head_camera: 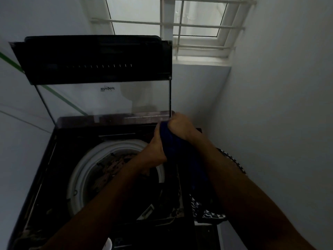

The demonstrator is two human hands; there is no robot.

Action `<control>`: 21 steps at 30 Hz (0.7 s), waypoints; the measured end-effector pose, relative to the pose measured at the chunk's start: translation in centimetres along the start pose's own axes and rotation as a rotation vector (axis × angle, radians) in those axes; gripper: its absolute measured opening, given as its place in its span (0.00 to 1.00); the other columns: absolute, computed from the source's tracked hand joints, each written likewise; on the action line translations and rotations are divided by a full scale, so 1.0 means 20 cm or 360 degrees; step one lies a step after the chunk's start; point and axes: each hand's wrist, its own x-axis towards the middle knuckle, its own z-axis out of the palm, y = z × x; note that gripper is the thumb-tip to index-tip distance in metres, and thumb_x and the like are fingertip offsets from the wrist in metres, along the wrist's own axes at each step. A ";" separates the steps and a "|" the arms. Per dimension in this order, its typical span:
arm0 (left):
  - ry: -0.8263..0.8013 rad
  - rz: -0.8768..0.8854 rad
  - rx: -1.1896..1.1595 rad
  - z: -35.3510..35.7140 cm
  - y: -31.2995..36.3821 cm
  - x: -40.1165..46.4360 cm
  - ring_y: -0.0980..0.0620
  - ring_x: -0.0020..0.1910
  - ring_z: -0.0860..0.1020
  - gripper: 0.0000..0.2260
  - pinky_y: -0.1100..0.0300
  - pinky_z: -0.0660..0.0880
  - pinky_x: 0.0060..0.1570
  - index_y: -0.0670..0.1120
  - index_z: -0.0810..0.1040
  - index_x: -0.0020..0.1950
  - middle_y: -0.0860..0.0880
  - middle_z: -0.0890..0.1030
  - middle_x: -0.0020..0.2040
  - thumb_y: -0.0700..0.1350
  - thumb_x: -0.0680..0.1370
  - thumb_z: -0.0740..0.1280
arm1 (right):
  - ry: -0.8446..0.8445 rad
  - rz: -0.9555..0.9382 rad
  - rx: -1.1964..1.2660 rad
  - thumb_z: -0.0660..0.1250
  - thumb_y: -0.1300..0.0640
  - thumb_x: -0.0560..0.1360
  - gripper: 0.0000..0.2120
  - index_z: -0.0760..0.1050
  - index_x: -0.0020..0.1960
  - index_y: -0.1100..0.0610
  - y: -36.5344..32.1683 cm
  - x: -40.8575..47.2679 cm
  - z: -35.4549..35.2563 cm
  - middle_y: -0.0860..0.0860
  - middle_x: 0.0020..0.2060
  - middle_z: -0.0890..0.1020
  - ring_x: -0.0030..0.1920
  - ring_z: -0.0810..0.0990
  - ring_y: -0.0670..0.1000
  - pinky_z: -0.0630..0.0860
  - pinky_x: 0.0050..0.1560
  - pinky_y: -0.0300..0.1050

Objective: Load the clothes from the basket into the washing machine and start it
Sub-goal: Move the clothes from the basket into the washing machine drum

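A dark blue cloth garment (182, 156) is gripped by both hands above the right rim of the black top-loading washing machine (59, 159), whose glass lid (100, 100) is raised upright. The right hand (182, 127) is clenched round the garment's top; the left hand (155, 152) is closed on it just below. Brownish patterned clothes (115, 165) are seen inside the white-rimmed drum (81, 170). A black-and-white patterned basket (207, 212) is partly hidden beside the machine's right side.

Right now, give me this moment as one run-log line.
stage: loading | left hand and right hand: both grip blue garment over drum | lid: up | drum: clothes inside
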 end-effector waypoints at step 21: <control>0.0477 -0.0361 0.0284 -0.10 -0.37 -0.07 0.44 0.57 0.79 0.18 0.57 0.74 0.55 0.48 0.76 0.64 0.44 0.80 0.59 0.45 0.74 0.68 | -0.0842 0.0664 -0.0821 0.71 0.70 0.66 0.23 0.76 0.61 0.64 0.53 -0.10 0.07 0.62 0.57 0.80 0.50 0.81 0.63 0.82 0.49 0.56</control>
